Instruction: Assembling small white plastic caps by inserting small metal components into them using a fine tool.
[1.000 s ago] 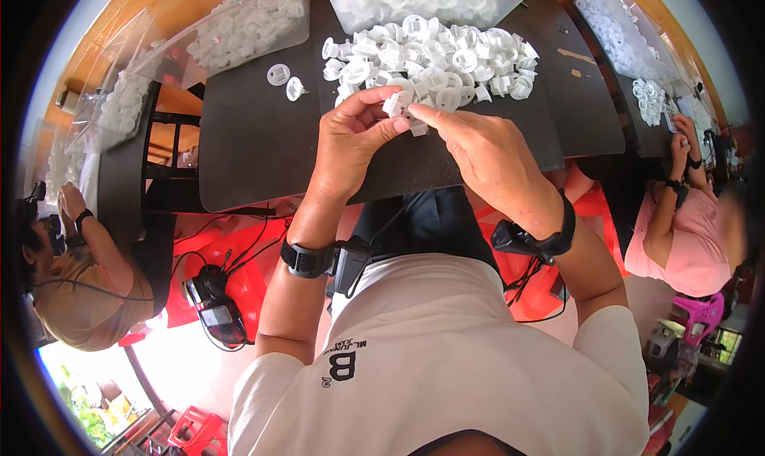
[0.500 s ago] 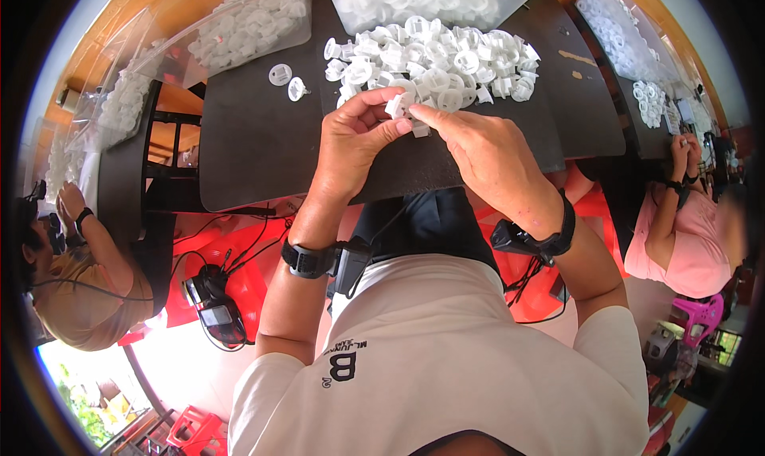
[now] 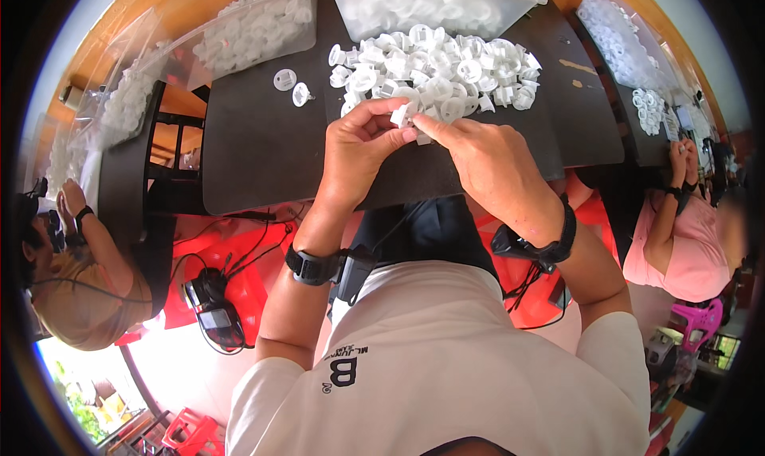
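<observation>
Over the near edge of the dark table (image 3: 263, 157), my left hand (image 3: 355, 149) pinches a small white plastic part (image 3: 401, 116) between thumb and fingers. The index finger of my right hand (image 3: 498, 169) reaches onto the same part from the right; its other fingers are curled and its thumb is hidden. Just beyond both hands lies a heap of similar white plastic parts (image 3: 438, 69), with round discs and short raised sections. Two loose parts, one flat disc (image 3: 284, 79) and one tilted piece (image 3: 302, 95), lie left of the heap.
A clear bin (image 3: 430, 5) full of white parts stands behind the heap, another bin (image 3: 255, 33) at the back left. Co-workers sit at the left (image 3: 88, 273) and right (image 3: 677, 241) with more parts. Black cables and a device (image 3: 213, 316) rest on a red stool at left.
Both hands keep hold of the part, and the right index finger has shifted slightly on it. The table and heap sit slightly lower in the view.
</observation>
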